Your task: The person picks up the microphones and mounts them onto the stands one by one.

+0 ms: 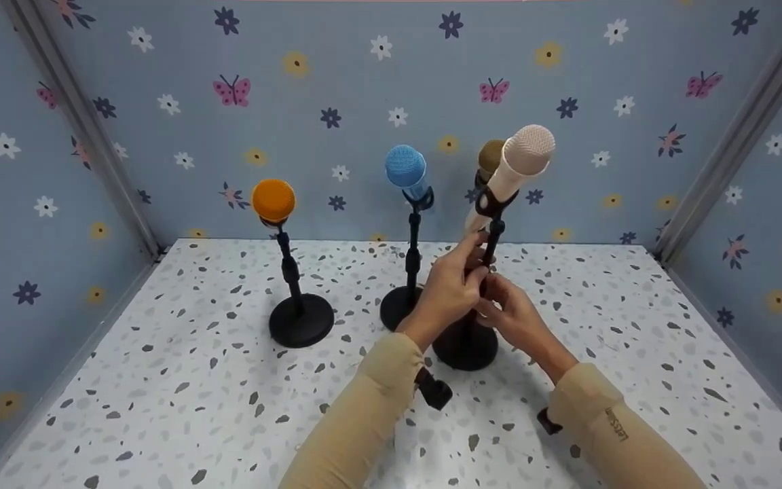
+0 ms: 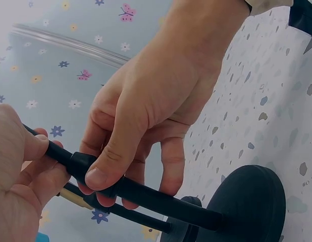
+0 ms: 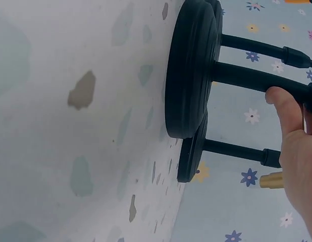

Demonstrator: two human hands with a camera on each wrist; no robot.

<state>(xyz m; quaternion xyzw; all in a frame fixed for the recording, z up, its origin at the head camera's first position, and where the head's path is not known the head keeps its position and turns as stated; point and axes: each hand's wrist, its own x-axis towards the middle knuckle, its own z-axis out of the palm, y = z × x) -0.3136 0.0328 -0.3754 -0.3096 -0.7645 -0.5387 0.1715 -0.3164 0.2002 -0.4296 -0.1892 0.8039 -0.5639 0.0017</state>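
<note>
A white microphone (image 1: 530,151) sits tilted in the clip (image 1: 496,202) of a black desk stand. My left hand (image 1: 451,288) holds the thin upper pole of this stand, just below the microphone's lower end. Lower down, my right hand (image 1: 516,318) grips the thick collar (image 2: 81,164) with thumb and fingers. One right fingertip (image 3: 272,95) lies along the lower pole (image 3: 247,76). The stand's round base (image 1: 466,348) is upright on the speckled tabletop, partly hidden by my hands in the head view.
A blue microphone (image 1: 406,167) on its stand is close to my left hand. Behind the white one, a gold microphone (image 1: 490,157) is partly hidden. Farther left stands an orange microphone (image 1: 273,200). Patterned panels (image 1: 337,81) enclose the speckled table (image 1: 180,394) at back and sides.
</note>
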